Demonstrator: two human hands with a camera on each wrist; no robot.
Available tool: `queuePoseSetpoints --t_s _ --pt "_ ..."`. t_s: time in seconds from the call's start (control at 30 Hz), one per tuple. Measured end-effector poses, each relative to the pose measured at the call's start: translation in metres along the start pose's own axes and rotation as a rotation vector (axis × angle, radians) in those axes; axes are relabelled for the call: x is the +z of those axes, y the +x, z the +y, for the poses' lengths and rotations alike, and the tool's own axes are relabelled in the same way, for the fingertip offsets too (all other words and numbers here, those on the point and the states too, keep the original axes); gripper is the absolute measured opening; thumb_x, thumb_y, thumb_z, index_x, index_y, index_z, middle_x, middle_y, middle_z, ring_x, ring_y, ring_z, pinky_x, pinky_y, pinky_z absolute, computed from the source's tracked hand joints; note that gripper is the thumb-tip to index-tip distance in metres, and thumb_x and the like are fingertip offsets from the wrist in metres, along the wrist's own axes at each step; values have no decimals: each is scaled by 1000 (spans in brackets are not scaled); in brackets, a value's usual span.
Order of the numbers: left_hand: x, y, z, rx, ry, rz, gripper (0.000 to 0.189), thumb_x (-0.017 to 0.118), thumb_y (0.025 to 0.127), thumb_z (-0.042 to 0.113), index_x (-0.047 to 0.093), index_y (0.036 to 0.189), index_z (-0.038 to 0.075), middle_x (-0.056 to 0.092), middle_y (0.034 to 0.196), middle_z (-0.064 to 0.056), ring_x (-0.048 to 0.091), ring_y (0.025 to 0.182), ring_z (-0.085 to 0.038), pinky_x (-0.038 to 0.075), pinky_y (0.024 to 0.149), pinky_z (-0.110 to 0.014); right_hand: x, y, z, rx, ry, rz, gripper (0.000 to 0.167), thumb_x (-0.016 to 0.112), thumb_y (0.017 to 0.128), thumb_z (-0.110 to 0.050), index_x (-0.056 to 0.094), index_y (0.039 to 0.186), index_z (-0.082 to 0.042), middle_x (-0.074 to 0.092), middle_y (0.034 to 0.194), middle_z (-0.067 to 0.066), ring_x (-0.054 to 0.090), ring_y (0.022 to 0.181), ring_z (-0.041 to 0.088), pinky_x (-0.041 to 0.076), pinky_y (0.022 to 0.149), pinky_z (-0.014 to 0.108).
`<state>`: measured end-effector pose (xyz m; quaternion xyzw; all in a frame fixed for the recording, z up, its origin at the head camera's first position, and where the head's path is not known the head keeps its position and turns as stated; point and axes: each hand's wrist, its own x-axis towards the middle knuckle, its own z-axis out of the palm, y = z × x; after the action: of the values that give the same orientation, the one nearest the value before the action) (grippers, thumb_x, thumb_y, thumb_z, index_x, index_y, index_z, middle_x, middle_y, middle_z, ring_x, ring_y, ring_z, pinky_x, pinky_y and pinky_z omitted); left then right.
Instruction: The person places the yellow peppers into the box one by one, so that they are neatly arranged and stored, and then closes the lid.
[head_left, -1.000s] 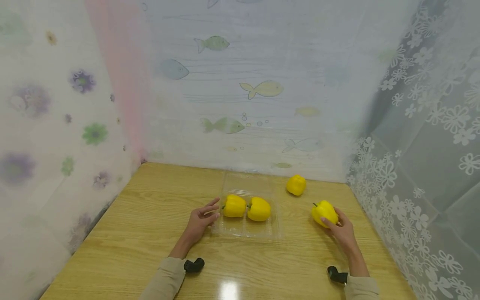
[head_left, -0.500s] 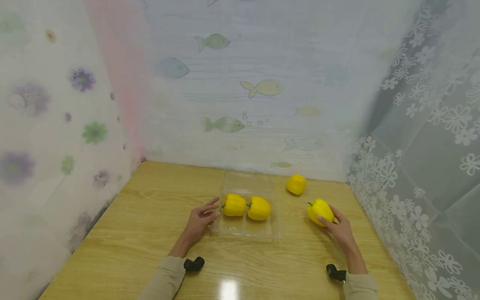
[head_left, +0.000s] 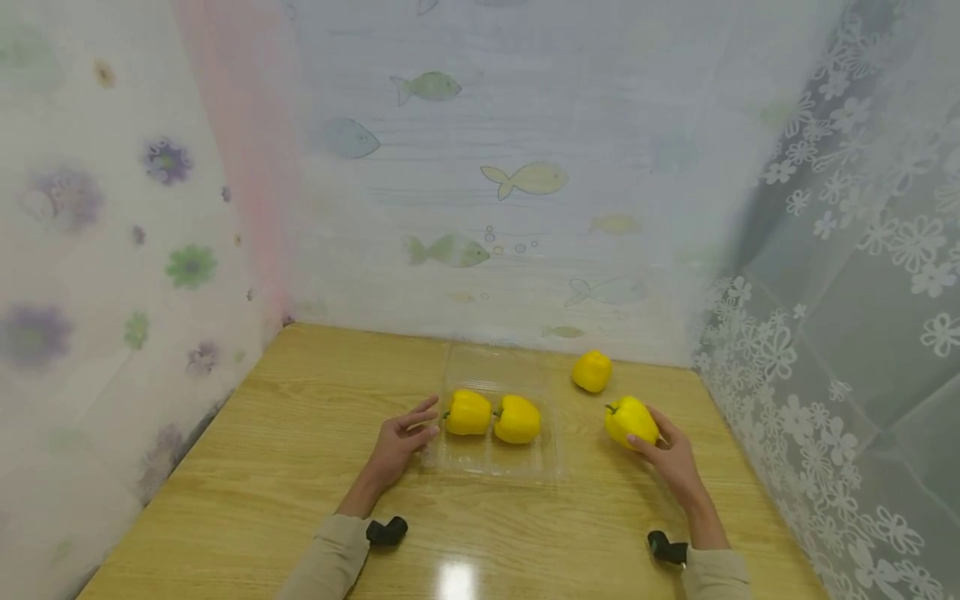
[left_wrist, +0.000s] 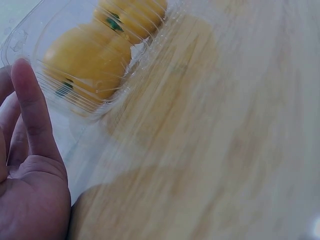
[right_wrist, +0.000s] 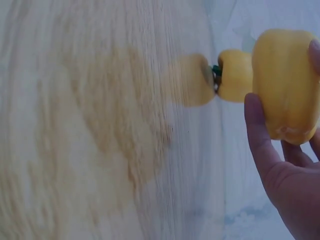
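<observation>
While right fingers, partly hidden, hold yellow pepper, left fingers spread by tray.

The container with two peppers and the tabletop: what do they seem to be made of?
Container: probably plastic, clear and glossy; the peppers show through it. Tabletop: wood or wood-look laminate, rather glossy; grain and a bright reflection show.

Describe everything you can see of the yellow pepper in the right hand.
The yellow pepper is blocky, smooth and slightly glossy, with shallow lobes; real or artificial, I cannot tell. Its short green stem points left in the head view, and the right wrist view shows the stemless end. The right hand grips it from the right, thumb on its near side. It is right of the clear container, apparently held above the tabletop.
</observation>
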<state>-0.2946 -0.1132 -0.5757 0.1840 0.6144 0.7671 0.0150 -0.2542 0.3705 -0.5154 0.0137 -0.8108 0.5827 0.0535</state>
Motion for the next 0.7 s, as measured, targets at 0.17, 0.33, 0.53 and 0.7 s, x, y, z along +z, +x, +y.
queuePoseSetpoints --t_s 0.17,0.33,0.53,0.7 --pt "0 -1 1 3 12 -4 41 69 96 5 60 131 -15 40 159 -19 68 98 -5 54 64 -18 2 0 1 -47 -5 -12 73 70 98 -14 32 159 -5 27 163 24 49 112 -11 55 85 18" --pt "1 -1 3 1 13 -7 41 69 97 6 60 131 -14 41 159 -18 68 102 -5 54 64 -18 5 -2 0 -107 -4 -39 69 70 97 -10 36 157 -5 30 161 25 52 114 -10 53 86 18" --pt "1 -2 5 -10 20 1 41 70 96 8 61 131 -12 41 159 -17 67 104 -5 54 65 -18 7 -3 -1 -157 -1 -69 68 69 97 -7 37 157 -5 34 158 26 55 115 -7 54 87 19" --pt "1 -1 3 -14 14 5 42 71 96 8 60 131 -13 41 159 -17 67 103 -4 53 64 -17 10 -4 -5 -157 -12 -73 70 71 96 -8 37 157 -4 35 158 26 55 115 -7 53 87 18"
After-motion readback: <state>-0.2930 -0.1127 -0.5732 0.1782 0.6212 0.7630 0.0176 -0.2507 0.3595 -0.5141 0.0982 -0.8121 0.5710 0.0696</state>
